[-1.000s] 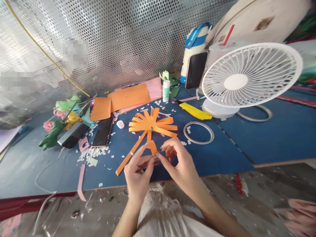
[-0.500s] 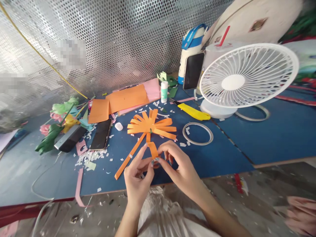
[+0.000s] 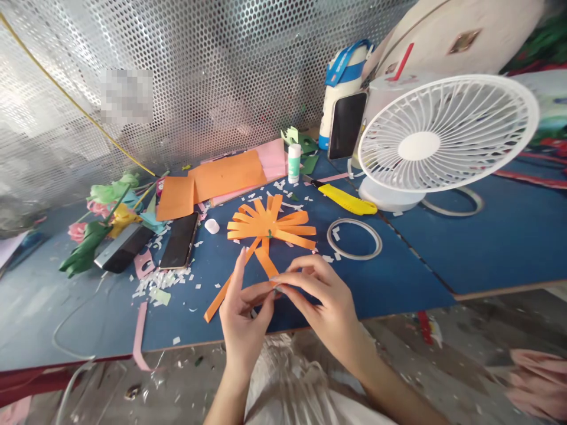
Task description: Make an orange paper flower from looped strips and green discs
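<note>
- The orange strip (image 3: 266, 262) looks like light paper, likely bendy and easily creased or torn; its near end seems the best place for a gentle pinch.
- It slants away from the fingertips toward the looped orange paper (image 3: 269, 227) just beyond both hands.
- Left hand (image 3: 245, 321): thumb and a finger pinched on the strip's near end, index finger raised.
- Right hand (image 3: 328, 301): thumb and fingertips closed on that same end, other fingers curled.

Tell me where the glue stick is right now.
In the head view, the glue stick stands just right of the pink paper, behind the orange looped flower.
</note>
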### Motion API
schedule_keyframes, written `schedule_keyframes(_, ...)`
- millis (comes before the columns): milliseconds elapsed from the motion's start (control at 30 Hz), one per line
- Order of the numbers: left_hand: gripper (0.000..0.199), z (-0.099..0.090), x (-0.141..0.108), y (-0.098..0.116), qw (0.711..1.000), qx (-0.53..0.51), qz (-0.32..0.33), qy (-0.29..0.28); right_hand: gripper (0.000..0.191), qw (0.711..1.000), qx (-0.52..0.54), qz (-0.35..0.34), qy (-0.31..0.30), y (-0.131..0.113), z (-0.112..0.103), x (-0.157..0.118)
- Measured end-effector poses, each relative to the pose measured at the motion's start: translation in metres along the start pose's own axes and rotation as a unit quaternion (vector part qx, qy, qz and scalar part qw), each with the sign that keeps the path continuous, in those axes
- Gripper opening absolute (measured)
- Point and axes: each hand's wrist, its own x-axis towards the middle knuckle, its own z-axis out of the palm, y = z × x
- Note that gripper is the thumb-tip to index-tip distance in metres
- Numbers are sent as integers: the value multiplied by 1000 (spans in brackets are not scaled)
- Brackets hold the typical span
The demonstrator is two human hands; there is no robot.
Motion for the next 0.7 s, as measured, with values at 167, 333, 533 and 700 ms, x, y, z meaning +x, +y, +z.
schedule_keyframes(167,77,5,-4,2,995,68,47,61,15,996,-74,-44,27,-3,1,1)
schedule_keyframes(333,70,3,-7,-8,985,130,92,70,14,983,-160,-94,-2,-5,-3,6)
schedule_keyframes(533,73,1,-7,-13,980,156,114,48,17,936,-272,-214,-58,-5,-14,17)
schedule_keyframes(700,75,2,-6,-14,984,144,97,31,20,914,-294,-267,-85,-2,-15,19)
